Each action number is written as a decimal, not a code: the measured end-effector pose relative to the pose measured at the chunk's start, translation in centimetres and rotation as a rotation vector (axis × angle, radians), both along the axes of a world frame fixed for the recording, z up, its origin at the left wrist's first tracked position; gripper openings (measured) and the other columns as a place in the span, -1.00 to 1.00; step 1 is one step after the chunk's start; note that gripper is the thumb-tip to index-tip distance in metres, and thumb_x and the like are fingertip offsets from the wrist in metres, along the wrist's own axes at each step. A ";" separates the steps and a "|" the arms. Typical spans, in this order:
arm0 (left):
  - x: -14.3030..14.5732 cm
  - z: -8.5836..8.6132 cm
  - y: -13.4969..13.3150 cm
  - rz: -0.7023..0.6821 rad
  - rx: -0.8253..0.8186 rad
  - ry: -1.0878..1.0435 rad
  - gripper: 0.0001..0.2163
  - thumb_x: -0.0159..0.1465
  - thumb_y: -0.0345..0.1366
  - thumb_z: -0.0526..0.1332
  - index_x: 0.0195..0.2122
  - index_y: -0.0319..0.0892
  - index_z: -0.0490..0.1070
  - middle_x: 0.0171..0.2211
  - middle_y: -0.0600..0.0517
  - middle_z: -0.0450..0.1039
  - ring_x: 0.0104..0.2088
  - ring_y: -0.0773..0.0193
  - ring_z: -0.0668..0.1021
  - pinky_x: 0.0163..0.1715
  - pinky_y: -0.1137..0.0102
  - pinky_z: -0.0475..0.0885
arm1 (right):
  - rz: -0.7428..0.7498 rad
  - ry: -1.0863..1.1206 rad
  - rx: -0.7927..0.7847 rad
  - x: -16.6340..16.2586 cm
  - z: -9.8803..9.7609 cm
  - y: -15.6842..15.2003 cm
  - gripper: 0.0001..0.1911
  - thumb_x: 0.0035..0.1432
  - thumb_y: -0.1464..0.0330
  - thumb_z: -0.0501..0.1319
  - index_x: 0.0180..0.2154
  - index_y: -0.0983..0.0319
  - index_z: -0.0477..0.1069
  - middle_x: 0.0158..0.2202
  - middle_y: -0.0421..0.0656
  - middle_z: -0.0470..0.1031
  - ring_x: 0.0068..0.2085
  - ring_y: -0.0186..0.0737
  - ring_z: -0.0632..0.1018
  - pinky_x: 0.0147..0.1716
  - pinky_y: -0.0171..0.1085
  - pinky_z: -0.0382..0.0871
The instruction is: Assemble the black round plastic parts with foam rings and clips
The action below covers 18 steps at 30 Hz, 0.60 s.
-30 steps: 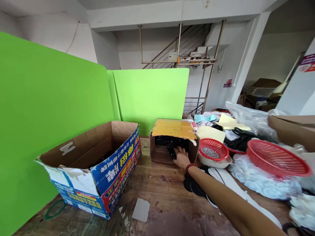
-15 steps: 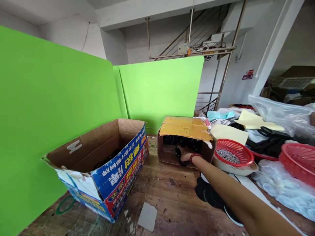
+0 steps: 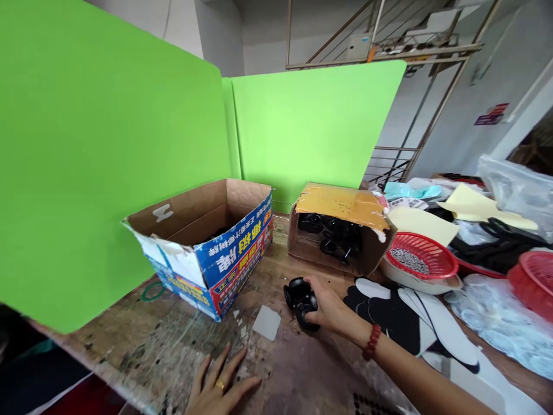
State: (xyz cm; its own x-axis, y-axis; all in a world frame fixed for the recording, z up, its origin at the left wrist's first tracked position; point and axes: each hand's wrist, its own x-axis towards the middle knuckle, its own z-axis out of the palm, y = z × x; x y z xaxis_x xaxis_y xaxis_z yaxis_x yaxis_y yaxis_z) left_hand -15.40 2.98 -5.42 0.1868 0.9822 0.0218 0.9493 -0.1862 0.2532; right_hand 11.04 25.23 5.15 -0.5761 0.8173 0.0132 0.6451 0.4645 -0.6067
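Observation:
My right hand [image 3: 329,306] is closed on a glossy black part with rounded, wheel-like discs [image 3: 298,300], just above the wooden table; I cannot tell its exact kind. More black parts of this sort [image 3: 334,233] lie inside the cardboard box on its side [image 3: 375,253], beyond that hand. My left hand [image 3: 220,383] rests at the near edge of the view, fingers spread on the tabletop [image 3: 173,340], nothing in it. To the left stands an open-topped blue printed carton [image 3: 233,251], its contents mostly hidden by the walls.
A grey flat piece [image 3: 266,323] and a green ring [image 3: 152,291] lie on the table. At right are black and white flat cutouts [image 3: 389,317], a red basket of small metallic pieces [image 3: 447,268] and clear plastic bags [image 3: 505,320]. Green panels [image 3: 302,132] stand behind.
My right hand has come out of the cardboard box toward me with a black part in it. My left hand has come into view on the table. The camera has tilted down.

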 end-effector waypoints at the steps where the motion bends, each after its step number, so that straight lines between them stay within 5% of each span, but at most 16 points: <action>1: 0.2 0.1 -0.2 0.014 0.039 0.001 -0.45 0.15 -0.01 0.40 0.19 0.37 0.36 0.36 -0.03 0.21 0.32 -0.26 0.31 0.22 -0.25 0.21 | -0.037 0.049 -0.012 0.4 -0.3 -0.3 -0.28 -0.19 0.48 0.34 0.08 0.20 0.27 0.03 -0.02 0.43 0.02 -0.01 0.50 0.02 -0.14 0.34; 5: 1.2 1.8 -0.8 0.084 0.075 -0.015 -0.52 0.26 -0.28 0.33 0.18 0.32 0.39 0.35 -0.02 0.24 0.35 -0.15 0.26 0.27 -0.23 0.09 | -0.214 0.238 -0.064 1.6 -1.3 -2.3 -0.47 -0.21 0.39 0.37 -0.11 0.19 0.34 -0.12 -0.09 0.49 -0.07 -0.03 0.52 -0.05 -0.14 0.37; 10: 1.4 4.0 -0.7 0.065 0.000 -0.254 -0.23 -0.12 0.10 0.51 0.17 0.15 0.44 0.35 -0.14 0.24 0.37 -0.36 0.17 0.29 -0.29 -0.07 | -0.293 0.511 -0.239 2.6 -2.2 -6.0 -0.57 -0.17 0.12 0.40 -0.29 0.20 0.39 -0.26 -0.10 0.52 -0.20 -0.05 0.52 -0.19 -0.14 0.40; 15: 5.4 6.4 -0.5 0.218 0.074 -0.650 -0.53 0.14 -0.19 0.39 0.11 -0.03 0.48 0.23 -0.18 0.38 0.28 -0.14 0.36 0.26 -0.04 0.25 | -0.245 0.553 -0.284 2.6 -2.9 -9.9 -0.61 0.04 0.01 0.26 -0.25 0.17 0.40 -0.38 -0.22 0.47 -0.36 -0.17 0.46 -0.32 -0.20 0.34; 18: 9.5 7.8 0.3 0.129 0.043 -0.846 -0.38 0.12 -0.35 0.38 0.23 -0.02 0.32 0.22 -0.13 0.34 0.21 0.01 0.42 0.24 0.13 0.31 | -0.261 0.556 -0.258 2.0 -3.1 -11.6 -0.67 0.05 0.07 0.26 -0.25 0.16 0.38 -0.39 -0.24 0.46 -0.38 -0.20 0.43 -0.35 -0.23 0.31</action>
State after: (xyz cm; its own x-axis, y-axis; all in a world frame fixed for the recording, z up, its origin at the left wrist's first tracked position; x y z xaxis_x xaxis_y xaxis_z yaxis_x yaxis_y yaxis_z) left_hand -5.95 3.23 2.41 -0.0222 0.9897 0.1413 0.4588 -0.1155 0.8810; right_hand 13.04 13.64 2.09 -0.3228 0.9458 0.0365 0.2751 0.1307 -0.9525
